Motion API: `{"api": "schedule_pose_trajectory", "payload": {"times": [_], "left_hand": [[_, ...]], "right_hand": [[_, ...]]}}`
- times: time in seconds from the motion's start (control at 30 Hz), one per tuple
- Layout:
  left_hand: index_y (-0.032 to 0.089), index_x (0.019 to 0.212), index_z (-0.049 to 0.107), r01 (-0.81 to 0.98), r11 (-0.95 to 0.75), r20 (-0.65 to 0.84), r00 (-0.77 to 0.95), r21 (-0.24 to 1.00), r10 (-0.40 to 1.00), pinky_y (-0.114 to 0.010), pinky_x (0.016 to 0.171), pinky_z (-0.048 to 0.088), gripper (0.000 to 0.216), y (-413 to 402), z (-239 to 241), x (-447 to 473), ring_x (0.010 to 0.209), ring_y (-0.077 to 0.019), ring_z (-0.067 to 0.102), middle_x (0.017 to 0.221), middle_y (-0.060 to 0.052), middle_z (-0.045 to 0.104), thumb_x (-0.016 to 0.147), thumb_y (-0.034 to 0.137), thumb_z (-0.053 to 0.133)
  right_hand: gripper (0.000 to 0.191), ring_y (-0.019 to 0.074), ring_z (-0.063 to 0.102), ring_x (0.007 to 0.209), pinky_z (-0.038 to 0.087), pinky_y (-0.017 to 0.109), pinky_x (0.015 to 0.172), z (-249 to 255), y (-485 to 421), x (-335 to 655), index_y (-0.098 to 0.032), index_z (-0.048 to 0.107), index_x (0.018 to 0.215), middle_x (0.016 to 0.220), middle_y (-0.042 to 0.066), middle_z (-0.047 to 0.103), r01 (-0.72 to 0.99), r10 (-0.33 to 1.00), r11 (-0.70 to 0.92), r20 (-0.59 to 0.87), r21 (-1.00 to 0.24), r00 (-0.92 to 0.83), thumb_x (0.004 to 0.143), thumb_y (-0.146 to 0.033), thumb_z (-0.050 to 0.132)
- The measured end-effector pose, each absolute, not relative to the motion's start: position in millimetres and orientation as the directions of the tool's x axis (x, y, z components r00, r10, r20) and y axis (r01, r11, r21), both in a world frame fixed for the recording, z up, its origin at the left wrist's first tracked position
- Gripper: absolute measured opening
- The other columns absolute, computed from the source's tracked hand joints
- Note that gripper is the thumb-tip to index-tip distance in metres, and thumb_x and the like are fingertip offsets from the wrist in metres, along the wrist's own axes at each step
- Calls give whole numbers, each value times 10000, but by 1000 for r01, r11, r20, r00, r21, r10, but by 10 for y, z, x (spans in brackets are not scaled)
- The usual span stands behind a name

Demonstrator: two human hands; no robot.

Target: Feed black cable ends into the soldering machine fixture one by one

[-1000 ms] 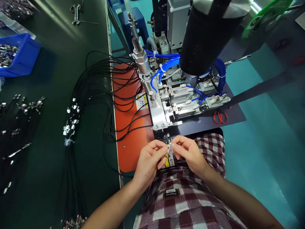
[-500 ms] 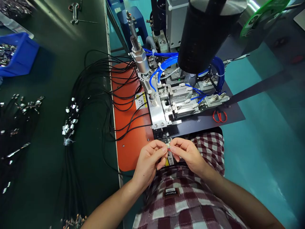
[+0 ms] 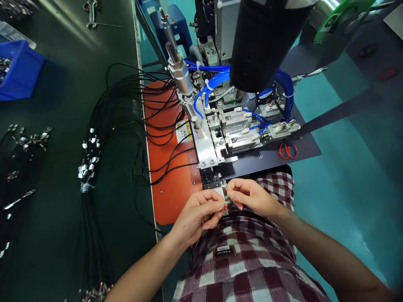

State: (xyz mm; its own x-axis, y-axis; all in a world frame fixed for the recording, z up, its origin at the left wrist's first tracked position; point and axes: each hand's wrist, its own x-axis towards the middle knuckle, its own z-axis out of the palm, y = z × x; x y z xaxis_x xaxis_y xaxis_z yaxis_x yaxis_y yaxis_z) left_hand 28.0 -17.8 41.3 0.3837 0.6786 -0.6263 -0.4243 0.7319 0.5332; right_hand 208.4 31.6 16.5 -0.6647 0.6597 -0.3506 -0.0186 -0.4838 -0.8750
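Handling of fine wires. The left hand (image 3: pixel 199 213) pinches slender red and yellow-green wires, apparently plastic-coated, (image 3: pixel 227 205) between thumb and forefinger, with its other fingers curled in. The right hand (image 3: pixel 252 198) is loosely curled, its thumb and forefinger tips almost together just beside the wire ends; whether they grip a strand is too small to tell. The wires lie above the near end of the machine, in front of the body. They should prove very light and limp, easily bent or splayed, and are best held by their coating close to the tips.

Beyond the hands stands a silver metal machine with blue air hoses (image 3: pixel 206 147). Red-handled scissors (image 3: pixel 287 153) lie near the front edge of a flat dark-grey plate (image 3: pixel 307 147). To the left, an orange-red panel (image 3: pixel 173 201) adjoins the right edge of the dark-green table (image 3: pixel 121 247). Farther left, well in from that edge, rests a tied bundle of black cables with silver connectors (image 3: pixel 88 209).
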Motion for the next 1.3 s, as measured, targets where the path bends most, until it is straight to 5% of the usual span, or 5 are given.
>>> {"api": "schedule_pose_trajectory", "payload": {"times": [0.4, 1.3], "left_hand": [[144, 794, 535, -491, 656, -598, 297, 573, 745, -169, 381, 168, 141, -164, 401, 308, 333, -1, 328, 590, 24, 573, 801, 242, 637], [177, 857, 462, -542, 600, -498, 341, 589, 797, -143, 355, 148, 127, -220, 352, 318, 299, -11, 318, 579, 9, 607, 897, 274, 535]], "right_hand": [[250, 67, 420, 493, 338, 206, 472, 101, 141, 1964, -163, 601, 797, 628, -41, 516, -156, 780, -488, -349, -859, -520, 800, -398, 686], [207, 56, 464, 448, 369, 191, 446, 135, 114, 1883, -151, 624, 780, 598, -37, 601, -217, 762, -546, -372, -809, -531, 753, -325, 733]]}}
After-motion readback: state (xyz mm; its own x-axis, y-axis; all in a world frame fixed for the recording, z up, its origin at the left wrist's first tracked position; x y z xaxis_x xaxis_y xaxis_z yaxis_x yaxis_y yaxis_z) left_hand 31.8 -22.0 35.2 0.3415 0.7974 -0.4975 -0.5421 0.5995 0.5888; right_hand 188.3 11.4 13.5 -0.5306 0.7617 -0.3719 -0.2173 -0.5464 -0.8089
